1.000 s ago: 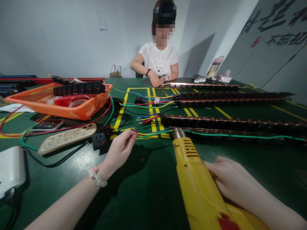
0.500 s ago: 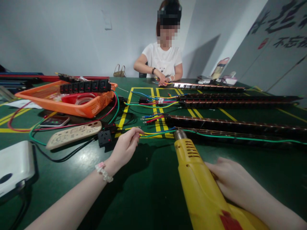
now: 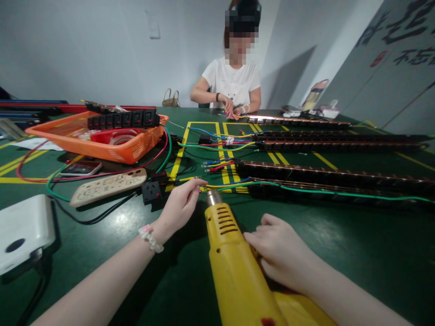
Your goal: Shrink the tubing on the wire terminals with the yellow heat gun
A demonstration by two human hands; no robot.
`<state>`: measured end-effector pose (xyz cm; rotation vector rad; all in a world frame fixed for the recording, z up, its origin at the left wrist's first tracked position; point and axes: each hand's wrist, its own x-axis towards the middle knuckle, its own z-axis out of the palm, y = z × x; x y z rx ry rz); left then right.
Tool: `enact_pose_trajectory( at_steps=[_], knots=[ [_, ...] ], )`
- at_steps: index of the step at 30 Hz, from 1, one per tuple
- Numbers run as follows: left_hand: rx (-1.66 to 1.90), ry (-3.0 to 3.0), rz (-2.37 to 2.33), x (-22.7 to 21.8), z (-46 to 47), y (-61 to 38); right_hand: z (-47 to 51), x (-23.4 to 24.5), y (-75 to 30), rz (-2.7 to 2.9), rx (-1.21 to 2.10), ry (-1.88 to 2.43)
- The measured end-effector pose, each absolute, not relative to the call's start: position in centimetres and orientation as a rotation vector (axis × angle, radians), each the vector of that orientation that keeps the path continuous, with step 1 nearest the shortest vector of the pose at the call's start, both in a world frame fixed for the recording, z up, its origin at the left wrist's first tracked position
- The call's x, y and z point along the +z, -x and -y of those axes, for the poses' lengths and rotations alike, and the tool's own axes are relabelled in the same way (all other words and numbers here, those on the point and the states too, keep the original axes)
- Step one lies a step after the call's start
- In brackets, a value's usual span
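Observation:
My left hand (image 3: 185,199) is closed in a pinch on the ends of several thin wires (image 3: 228,185), coloured yellow, green and blue. Those wires run right to a long black socket strip (image 3: 306,194) lying on the table. In my right hand (image 3: 282,249) is a yellow heat gun (image 3: 234,258), its handle mostly hidden below the fingers. The gun's metal nozzle (image 3: 213,197) points away from me, just right of and below my left fingertips. Whether the nozzle touches the wires I cannot tell.
An orange basket (image 3: 125,154) holding a black socket row stands at the left. Nearby lie a beige power strip (image 3: 108,186), a black adapter (image 3: 150,192) and a white device (image 3: 25,231). More socket strips (image 3: 333,173) stretch to the right. Across the table a person (image 3: 234,86) handles wires.
My right hand has swung the heat gun leftward, bringing its nozzle from the strip's end to beside my left fingers. My left hand keeps its pinch on the wires. The view has shifted slightly.

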<state>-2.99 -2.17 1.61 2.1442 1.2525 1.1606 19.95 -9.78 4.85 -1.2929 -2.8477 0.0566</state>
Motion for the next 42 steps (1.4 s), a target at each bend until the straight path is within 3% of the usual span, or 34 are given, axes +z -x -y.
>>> enact_pose_trajectory(
  at_steps=[10,19,31,42],
  knots=[
    [1.163,-2.208,-1.197,1.4,2.0,3.1,10.0,5.4,-19.0,2.754,-0.189,1.15],
    [1.135,-2.193,-1.241,1.7,2.0,2.9,9.6,5.1,-18.5,3.002,-0.354,0.821],
    [1.192,-2.134,-1.277,1.7,1.9,2.7,10.1,5.6,-18.1,2.963,0.234,1.12],
    [1.187,-2.1,-1.324,1.5,1.9,2.9,9.8,4.9,-18.2,2.99,0.112,1.044]
  ],
)
